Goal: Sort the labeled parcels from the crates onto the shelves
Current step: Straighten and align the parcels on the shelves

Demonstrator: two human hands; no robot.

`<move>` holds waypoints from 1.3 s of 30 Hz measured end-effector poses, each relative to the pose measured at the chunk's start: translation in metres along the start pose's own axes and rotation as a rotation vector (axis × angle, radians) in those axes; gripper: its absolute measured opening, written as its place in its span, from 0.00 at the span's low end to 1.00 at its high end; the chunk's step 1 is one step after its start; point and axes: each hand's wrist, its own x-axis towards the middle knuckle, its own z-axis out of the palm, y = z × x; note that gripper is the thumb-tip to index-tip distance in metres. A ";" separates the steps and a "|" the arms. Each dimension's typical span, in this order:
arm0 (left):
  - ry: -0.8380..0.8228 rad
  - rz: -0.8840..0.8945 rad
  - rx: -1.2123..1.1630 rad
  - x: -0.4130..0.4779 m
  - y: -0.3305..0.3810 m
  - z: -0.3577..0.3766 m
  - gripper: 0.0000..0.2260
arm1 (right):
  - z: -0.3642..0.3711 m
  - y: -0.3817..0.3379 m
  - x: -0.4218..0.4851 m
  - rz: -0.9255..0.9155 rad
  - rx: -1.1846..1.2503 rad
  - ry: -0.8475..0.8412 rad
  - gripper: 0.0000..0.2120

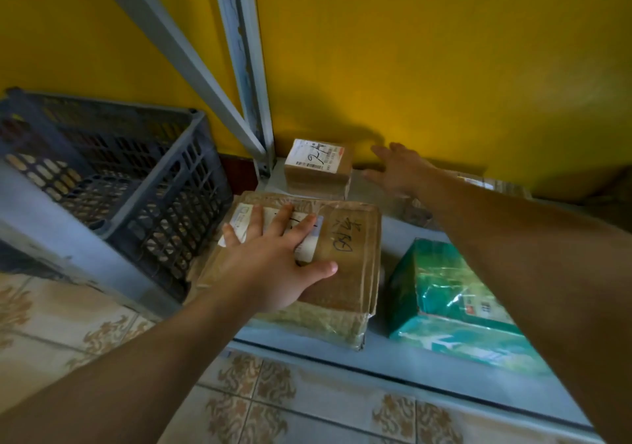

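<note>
Left hand (270, 255) lies flat, fingers straight, on the brown parcel (349, 255) at the shelf's (386, 354) front left corner. Right hand (400, 173), spread and empty, hovers beside the small parcel (319, 166) at the back edge.

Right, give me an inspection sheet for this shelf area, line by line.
Surface: pale blue metal shelf, low above the floor, carrying parcels.
Job's things: flat brown parcel at the shelf's left front; small labelled parcel behind it; green wrapped parcel to its right; dark slatted crate left of the shelf, no parcels visible inside.
Clutter: nothing seen.
Hands: left hand flat on the flat brown parcel, fingers straight; right hand open, fingers spread, stretched toward the shelf's back, holding nothing.
Cables: nothing seen.
Surroundings: yellow wall, patterned floor tiles, grey shelf upright.
</note>
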 end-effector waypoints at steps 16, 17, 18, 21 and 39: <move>-0.006 -0.045 0.064 0.001 0.002 0.001 0.43 | 0.009 0.077 -0.047 0.081 0.000 -0.140 0.25; -0.003 -0.044 0.066 0.002 0.002 0.001 0.43 | 0.006 0.075 -0.049 0.057 -0.006 -0.132 0.27; 0.001 -0.041 0.064 0.001 0.002 0.001 0.43 | 0.006 0.075 -0.050 0.047 0.000 -0.147 0.30; 0.002 -0.034 0.057 0.000 0.002 0.001 0.44 | 0.008 0.078 -0.046 0.010 -0.041 -0.168 0.33; 0.000 -0.029 0.062 0.003 0.003 -0.002 0.37 | -0.028 0.061 -0.123 0.078 0.025 -0.031 0.35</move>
